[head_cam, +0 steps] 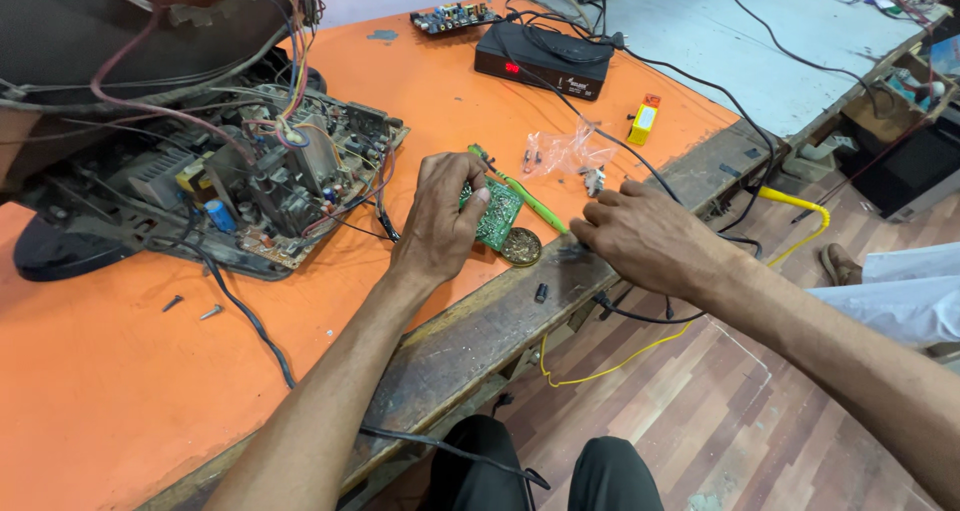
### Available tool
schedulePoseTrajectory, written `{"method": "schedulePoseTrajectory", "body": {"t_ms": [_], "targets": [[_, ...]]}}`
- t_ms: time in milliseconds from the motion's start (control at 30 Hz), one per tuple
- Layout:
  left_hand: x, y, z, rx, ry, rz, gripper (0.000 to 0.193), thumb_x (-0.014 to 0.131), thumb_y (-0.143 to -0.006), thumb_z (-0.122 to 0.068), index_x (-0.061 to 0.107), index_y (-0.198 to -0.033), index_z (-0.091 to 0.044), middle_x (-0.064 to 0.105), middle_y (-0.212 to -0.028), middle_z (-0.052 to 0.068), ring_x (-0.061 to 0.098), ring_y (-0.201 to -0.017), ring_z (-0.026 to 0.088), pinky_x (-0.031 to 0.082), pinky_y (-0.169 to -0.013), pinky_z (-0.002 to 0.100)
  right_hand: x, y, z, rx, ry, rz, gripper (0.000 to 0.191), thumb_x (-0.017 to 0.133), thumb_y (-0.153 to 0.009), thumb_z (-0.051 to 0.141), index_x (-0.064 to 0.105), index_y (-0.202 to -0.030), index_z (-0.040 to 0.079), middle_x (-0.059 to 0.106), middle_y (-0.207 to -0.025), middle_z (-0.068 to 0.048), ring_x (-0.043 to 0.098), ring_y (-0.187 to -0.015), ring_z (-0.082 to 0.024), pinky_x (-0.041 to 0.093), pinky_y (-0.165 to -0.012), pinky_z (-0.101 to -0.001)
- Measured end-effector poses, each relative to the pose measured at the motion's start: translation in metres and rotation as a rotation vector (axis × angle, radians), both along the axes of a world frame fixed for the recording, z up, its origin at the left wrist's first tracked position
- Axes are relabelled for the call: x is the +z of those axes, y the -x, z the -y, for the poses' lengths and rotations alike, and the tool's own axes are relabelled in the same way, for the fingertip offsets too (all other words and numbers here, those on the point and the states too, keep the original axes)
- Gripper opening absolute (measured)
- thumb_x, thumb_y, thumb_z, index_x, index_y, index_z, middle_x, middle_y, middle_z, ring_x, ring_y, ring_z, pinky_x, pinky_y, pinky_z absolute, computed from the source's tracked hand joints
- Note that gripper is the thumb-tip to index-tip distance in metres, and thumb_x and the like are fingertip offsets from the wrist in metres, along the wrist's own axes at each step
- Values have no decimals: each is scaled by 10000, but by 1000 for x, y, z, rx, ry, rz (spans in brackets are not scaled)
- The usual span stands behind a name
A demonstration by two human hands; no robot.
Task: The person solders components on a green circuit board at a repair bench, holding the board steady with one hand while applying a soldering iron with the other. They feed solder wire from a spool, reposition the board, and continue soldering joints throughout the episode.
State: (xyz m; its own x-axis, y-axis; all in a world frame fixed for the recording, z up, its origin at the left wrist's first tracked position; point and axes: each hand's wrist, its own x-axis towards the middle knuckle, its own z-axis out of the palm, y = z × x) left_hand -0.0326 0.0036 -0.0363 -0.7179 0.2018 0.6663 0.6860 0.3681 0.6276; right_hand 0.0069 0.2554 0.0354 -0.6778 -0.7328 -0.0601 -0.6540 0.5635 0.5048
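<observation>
My left hand (440, 216) is curled around a small green circuit board (497, 214), thumb pressed on its face and fingers behind it, holding it tilted just above the edge of the orange table (120, 401). My right hand (640, 236) lies knuckles up on the worn wooden edge of the table, fingers bent and close together; I cannot tell whether they pinch anything. A green-handled tool (525, 199) runs slantwise between my two hands, passing behind the board, and a round brass-coloured tin (521, 247) sits just below the board, near my right fingertips.

Beyond my hands lies a crumpled clear plastic bag (565, 153) with small parts in it. To its right stands a small yellow box (642, 124) with a pale label on its face and an orange top. Further back is a flat black box (545, 61) showing a red lit display on its front, with black cables lying across it. On my left sits an opened television chassis (270, 176), crowded with wires.
</observation>
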Motion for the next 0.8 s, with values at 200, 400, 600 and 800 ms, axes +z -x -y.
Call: {"method": "schedulePoseTrajectory", "body": {"t_ms": [200, 400, 600, 800], "targets": [[3, -1, 0, 3, 10, 13, 139, 582, -929, -144, 518, -1011, -52, 592, -1052, 116, 510, -1192, 319, 417, -1016, 462, -9, 8, -17, -47, 206, 50, 321, 632, -760, 82, 660, -1080, 88, 664, -947, -96, 646, -989, -300, 510, -872, -432], [3, -1, -2, -4, 6, 26, 137, 575, -929, -142, 521, -1017, -53, 590, -1056, 112, 510, -1186, 316, 419, -1006, 458, -9, 11, -23, -114, 282, 15, 344, 630, -732, 49, 660, -1073, 75, 666, -936, -110, 652, -978, -319, 505, -872, -452], [4, -3, -4, -22, -2, -5, 133, 584, -937, -136, 503, -1001, -51, 590, -1086, 111, 500, -1201, 320, 418, -1007, 459, -2, 12, -3, -128, 283, -61, 227, 613, -780, 84, 643, -1003, 58, 672, -917, -119, 663, -945, -309, 504, -827, -450], [6, -7, -5, 13, 29, -2, 147, 595, -926, -107, 495, -1013, -41, 571, -1044, 117, 497, -1172, 322, 411, -1001, 466, -3, 12, 34, -104, 246, -119, 95, 631, -810, 103, 637, -879, 37, 680, -805, -109, 675, -879, -300, 512, -799, -435]]}}
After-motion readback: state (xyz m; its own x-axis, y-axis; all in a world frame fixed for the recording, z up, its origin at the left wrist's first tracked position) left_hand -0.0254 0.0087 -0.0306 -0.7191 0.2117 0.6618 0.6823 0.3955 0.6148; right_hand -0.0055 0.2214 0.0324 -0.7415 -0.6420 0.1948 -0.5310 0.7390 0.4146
